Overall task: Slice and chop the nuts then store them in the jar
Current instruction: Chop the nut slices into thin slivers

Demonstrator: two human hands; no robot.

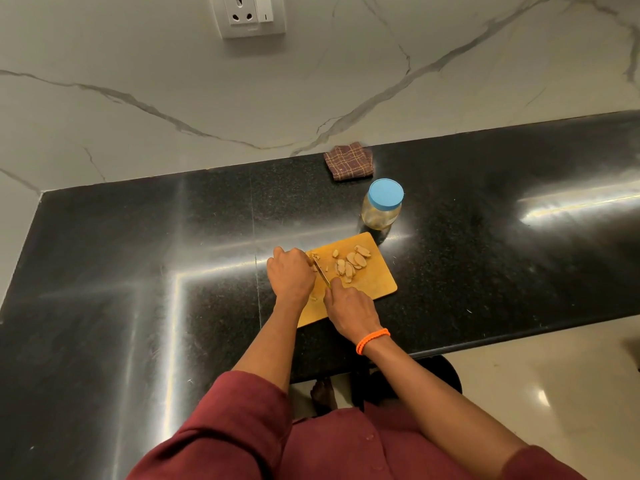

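Observation:
A wooden cutting board [375, 284] lies on the black counter. Several sliced nuts [351, 263] are spread over its far half. My right hand [349, 308] grips the handle of a knife [320, 271] whose blade runs toward the board's far left corner. My left hand [291, 275] is curled over a nut at the blade's far end; that nut is mostly hidden under its fingers. A small crumb [313, 299] lies between my hands. A clear jar [381, 209] with a blue lid on stands upright just behind the board.
A folded checked cloth [349, 162] lies by the marble wall behind the jar. A wall socket [249, 13] is high on the wall. The black counter [138, 271] stretches left and right; its front edge runs just below my right wrist.

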